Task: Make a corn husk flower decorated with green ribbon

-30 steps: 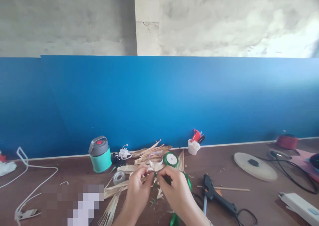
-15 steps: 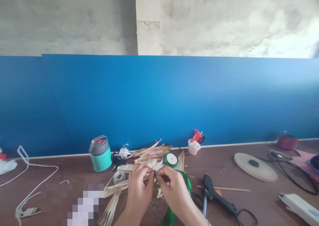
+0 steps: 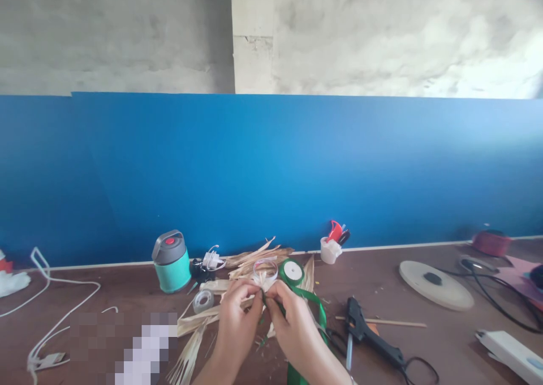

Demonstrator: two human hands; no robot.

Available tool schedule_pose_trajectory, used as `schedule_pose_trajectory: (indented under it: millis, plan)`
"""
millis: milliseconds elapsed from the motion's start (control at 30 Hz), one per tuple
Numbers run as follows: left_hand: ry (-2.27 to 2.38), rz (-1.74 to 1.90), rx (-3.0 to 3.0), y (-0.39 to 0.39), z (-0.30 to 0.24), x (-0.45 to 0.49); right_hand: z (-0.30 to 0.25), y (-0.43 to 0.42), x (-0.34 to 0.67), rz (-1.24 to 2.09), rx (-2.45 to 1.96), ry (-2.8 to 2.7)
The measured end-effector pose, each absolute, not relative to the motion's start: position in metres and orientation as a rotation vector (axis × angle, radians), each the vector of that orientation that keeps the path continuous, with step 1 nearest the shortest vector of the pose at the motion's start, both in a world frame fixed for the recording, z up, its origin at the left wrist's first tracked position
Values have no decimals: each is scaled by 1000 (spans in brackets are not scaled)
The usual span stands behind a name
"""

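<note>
My left hand (image 3: 235, 324) and my right hand (image 3: 292, 324) meet low in the middle of the view, both pinched on a small bundle of dried straw-coloured leaves (image 3: 263, 282) wrapped with green ribbon. The green ribbon (image 3: 318, 308) trails from between my fingers down past my right wrist. A green ribbon roll (image 3: 291, 272) with a white core lies just behind my hands. More dried leaves (image 3: 250, 258) are scattered on the brown table (image 3: 382, 286) around and under my hands.
A teal container with a grey lid (image 3: 171, 262) and a clear tape roll (image 3: 203, 301) lie left. A black glue gun (image 3: 368, 334), a wooden stick (image 3: 384, 321), a white cup of pens (image 3: 330, 249), a round white disc (image 3: 436, 284) and cables lie right. White cord (image 3: 51, 294) runs left.
My hands stayed close together on the bundle, fingers shifting slightly. The ribbon's loose part has swung a little to the right of my wrist.
</note>
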State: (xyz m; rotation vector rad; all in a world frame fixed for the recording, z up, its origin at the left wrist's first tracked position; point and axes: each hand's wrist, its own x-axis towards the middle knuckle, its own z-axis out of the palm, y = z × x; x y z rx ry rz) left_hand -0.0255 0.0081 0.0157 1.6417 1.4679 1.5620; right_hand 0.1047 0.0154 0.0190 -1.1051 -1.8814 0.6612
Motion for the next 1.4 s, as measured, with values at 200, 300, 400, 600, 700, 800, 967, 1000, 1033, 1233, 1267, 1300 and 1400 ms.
schedule_pose_trajectory:
  millis: [200,300,400,600,700,800,967,1000,1033,1233,1267,1300,1400]
  plan:
    - [1247,1401,1105,11,19,-27,23,14,104,530,-1172,-1933]
    - [1170,1370,1003,10,19,-27,27,14,106,478,-1197,-1982]
    - [1140,1370,982,8,21,-28,30,15,109,387,-1197,-2004]
    - [1119,1340,980,9,20,-30,30,15,110,479,-1149,-1959]
    - [1070,1331,972,10,19,-31,30,14,108,610,-1155,-1927]
    - [1037,1356,961,9,19,-30,30,14,108,668,-1146,-1894]
    - [1051,1372,944,7,25,-28,31,15,108,691,-1119,-1878]
    - [1042,1361,955,7,26,-28,31,15,109,695,-1115,-1879]
    - [1027,1340,969,7,27,-28,31,15,109,705,-1113,-1880]
    - [1046,1318,984,5,26,-27,30,15,108,736,-1127,-1889]
    - [1059,1330,996,5,25,-26,29,15,107,722,-1131,-1889]
    - [1073,1339,1013,5,23,-26,29,14,106,696,-1134,-1892]
    - [1134,1378,1059,6,19,-25,28,12,104,541,-1155,-1937]
